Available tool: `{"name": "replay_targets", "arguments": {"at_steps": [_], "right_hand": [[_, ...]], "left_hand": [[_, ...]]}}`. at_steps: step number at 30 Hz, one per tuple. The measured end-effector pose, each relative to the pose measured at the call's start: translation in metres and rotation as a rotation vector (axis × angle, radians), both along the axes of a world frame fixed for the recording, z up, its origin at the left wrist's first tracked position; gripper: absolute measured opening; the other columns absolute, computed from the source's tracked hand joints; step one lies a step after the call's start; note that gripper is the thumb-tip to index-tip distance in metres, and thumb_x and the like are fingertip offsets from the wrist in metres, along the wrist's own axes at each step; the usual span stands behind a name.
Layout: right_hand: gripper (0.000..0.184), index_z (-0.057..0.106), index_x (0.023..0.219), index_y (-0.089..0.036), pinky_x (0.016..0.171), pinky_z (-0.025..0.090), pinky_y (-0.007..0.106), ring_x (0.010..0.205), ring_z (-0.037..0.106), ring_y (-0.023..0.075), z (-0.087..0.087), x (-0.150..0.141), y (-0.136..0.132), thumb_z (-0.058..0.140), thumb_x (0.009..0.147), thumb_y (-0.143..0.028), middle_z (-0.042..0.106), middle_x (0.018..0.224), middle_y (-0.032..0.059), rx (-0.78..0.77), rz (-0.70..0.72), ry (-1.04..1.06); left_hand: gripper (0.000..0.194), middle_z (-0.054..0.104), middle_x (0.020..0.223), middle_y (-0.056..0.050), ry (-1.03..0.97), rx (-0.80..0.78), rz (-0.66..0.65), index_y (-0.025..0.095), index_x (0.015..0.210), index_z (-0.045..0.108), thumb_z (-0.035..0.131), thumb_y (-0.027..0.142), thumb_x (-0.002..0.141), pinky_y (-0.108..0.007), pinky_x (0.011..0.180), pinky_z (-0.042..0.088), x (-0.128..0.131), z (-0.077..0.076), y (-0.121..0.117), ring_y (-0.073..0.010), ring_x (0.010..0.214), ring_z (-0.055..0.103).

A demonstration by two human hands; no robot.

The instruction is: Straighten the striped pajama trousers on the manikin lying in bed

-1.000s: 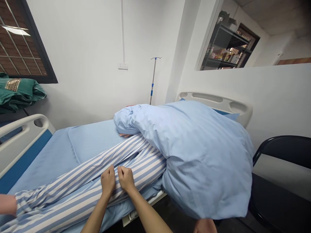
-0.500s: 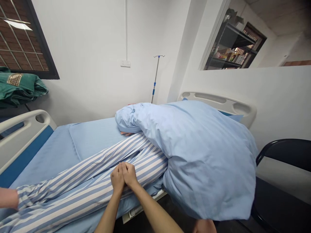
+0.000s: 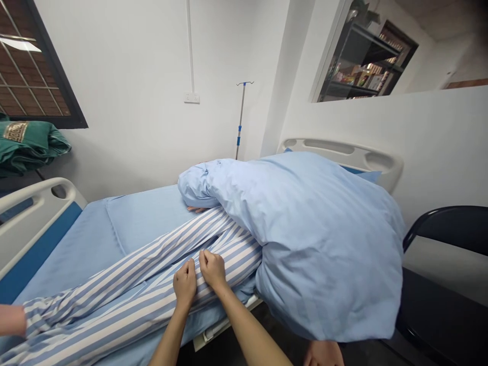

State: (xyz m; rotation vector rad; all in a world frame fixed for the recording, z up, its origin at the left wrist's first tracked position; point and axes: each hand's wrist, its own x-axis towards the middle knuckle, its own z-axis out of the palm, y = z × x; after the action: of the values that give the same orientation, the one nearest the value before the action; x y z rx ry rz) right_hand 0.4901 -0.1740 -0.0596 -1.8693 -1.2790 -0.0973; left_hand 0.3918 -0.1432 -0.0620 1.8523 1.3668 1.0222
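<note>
Striped trousers (image 3: pixel 125 300) lie slantwise across the bed (image 3: pixel 72 254), their upper end under a bulky blue quilt (image 3: pixel 324 244). Beyond the bed stands a drip pole (image 3: pixel 241 119); right of the bed is a black chair (image 3: pixel 438 229), and left of it lies a folded green cloth (image 3: pixel 23 145). Fingers (image 3: pixel 196 209) show under the quilt's edge. Another person's hand (image 3: pixel 11 320) is at the bed's left edge, beside the trouser cuffs. On the trousers, the left hand (image 3: pixel 185 282) and right hand (image 3: pixel 212 269) are just apart, both closed, each pinching up a fold of the striped cloth.
</note>
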Motion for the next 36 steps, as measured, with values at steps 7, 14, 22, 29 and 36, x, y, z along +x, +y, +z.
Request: {"name": "replay_targets", "arguments": {"at_steps": [7,14,22,29,36], "right_hand": [[0.043,0.044,0.055,-0.019,0.053,0.022,0.025,0.049,0.040,0.0102,0.004,0.008,0.002,0.032,0.092,-0.037,0.046,0.049,-0.0021,0.122,0.029,0.245],[0.040,0.038,0.054,-0.020,0.051,0.026,0.023,0.049,0.037,0.0102,0.003,0.013,0.003,0.035,0.089,-0.038,0.041,0.050,-0.0037,0.238,0.059,0.453],[0.042,0.039,0.053,-0.019,0.050,0.027,0.023,0.050,0.037,0.0101,0.011,0.033,0.005,0.035,0.088,-0.043,0.042,0.049,-0.0035,0.154,0.119,0.428],[0.047,0.045,0.055,-0.019,0.054,0.027,0.025,0.053,0.040,0.0128,0.014,0.079,-0.007,0.030,0.086,-0.050,0.049,0.051,0.0019,0.041,0.013,0.147],[0.049,0.052,0.056,-0.019,0.053,0.026,0.028,0.052,0.043,0.0156,0.002,0.080,-0.011,0.029,0.085,-0.051,0.057,0.055,0.0078,-0.079,-0.072,0.071]], "left_hand": [[0.042,0.034,0.044,0.005,-0.292,-0.068,-0.062,0.020,0.048,0.033,0.038,0.046,0.081,-0.023,0.051,0.027,0.041,0.033,0.005,-0.0092,0.049,0.034],[0.043,0.047,0.046,0.002,-0.213,-0.071,-0.068,0.019,0.050,0.044,0.035,0.046,0.084,-0.024,0.052,0.028,0.058,0.008,0.000,-0.0103,0.049,0.039],[0.043,0.060,0.058,-0.003,-0.080,-0.026,-0.072,0.019,0.056,0.052,0.031,0.042,0.086,-0.025,0.058,0.029,0.060,0.006,-0.001,-0.0123,0.057,0.047],[0.041,0.063,0.064,-0.006,0.012,-0.105,-0.056,0.020,0.055,0.052,0.029,0.035,0.086,-0.027,0.062,0.027,0.064,0.010,-0.008,-0.0141,0.064,0.049],[0.041,0.025,0.046,0.005,-0.205,-0.280,-0.291,0.021,0.045,0.027,0.040,0.041,0.079,-0.026,0.053,0.022,0.014,0.009,0.014,-0.0094,0.051,0.028]]}}
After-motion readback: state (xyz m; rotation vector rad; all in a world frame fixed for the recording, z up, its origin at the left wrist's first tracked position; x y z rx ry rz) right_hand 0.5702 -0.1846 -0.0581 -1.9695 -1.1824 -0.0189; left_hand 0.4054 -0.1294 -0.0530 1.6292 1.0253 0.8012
